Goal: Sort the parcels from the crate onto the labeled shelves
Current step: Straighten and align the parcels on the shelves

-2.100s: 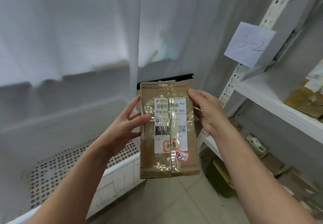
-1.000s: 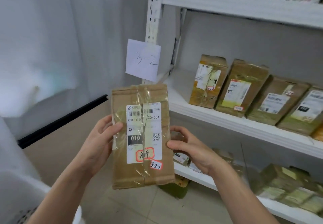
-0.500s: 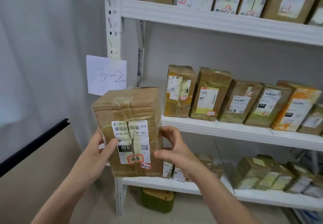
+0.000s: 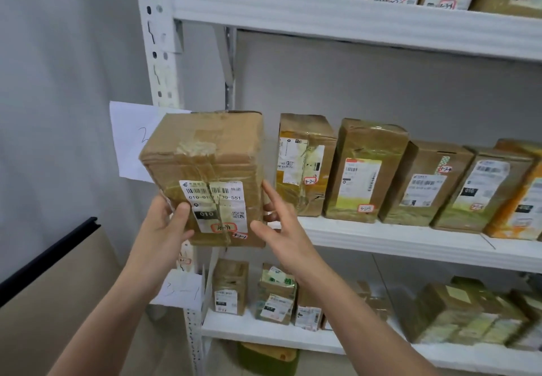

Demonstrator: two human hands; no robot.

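A brown taped cardboard parcel point(image 4: 205, 153) with a white shipping label and a small red-ringed tag reading 3-2-1 is held up at the left end of the middle shelf point(image 4: 381, 238). My left hand point(image 4: 164, 229) grips its lower left side, thumb on the front. My right hand point(image 4: 281, 229) holds the lower right edge, thumb at the front and fingers along the side. The parcel partly covers a paper shelf label point(image 4: 129, 141) on the upright. A second paper label reading 3-1 point(image 4: 181, 290) hangs lower down.
A row of several brown parcels point(image 4: 363, 170) stands on the middle shelf right of my parcel. More parcels fill the top shelf point(image 4: 322, 15) and the lower shelf point(image 4: 264, 334). A green object point(image 4: 267, 358) sits under the rack. A black-edged board point(image 4: 50, 258) is at left.
The view swung from the crate and curtain to the shelf rack. Both hands carried the parcel up and forward to the left end of the middle shelf, tilting its top away.
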